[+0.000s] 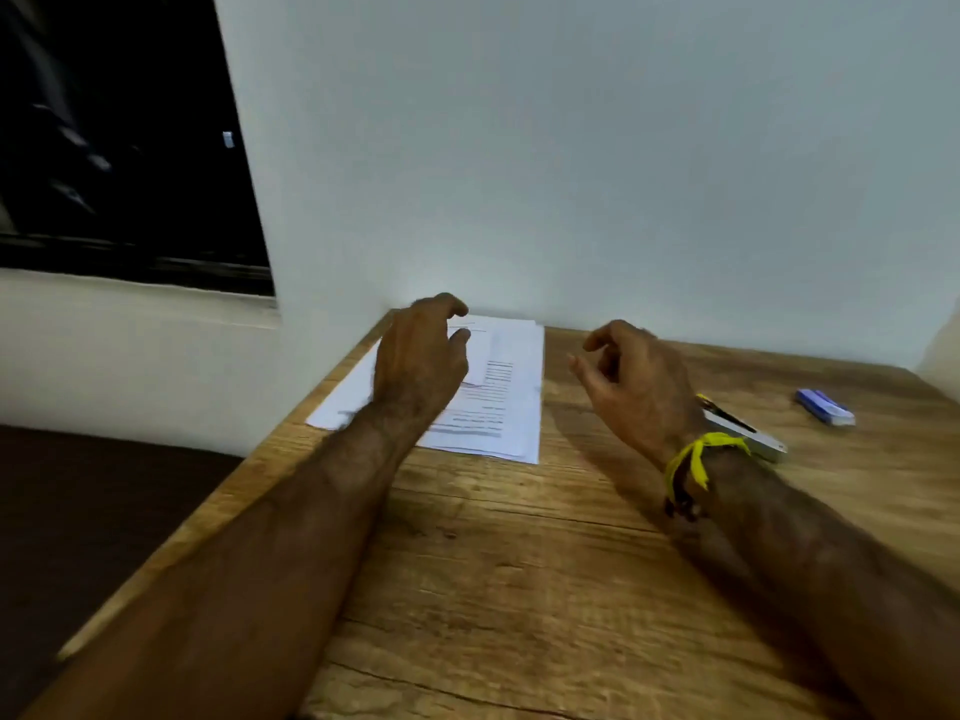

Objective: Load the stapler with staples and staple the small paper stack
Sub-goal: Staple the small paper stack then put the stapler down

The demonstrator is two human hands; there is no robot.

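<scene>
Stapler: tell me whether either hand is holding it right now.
No: the stapler lies on the table behind the right hand, and the left hand hovers over the paper stack.

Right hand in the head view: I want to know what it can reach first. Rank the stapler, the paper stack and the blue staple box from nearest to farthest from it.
From the right hand:
1. Stapler, just behind its wrist, to the right.
2. Paper stack, to its left, under the left hand.
3. Blue staple box, far right on the table.
</scene>
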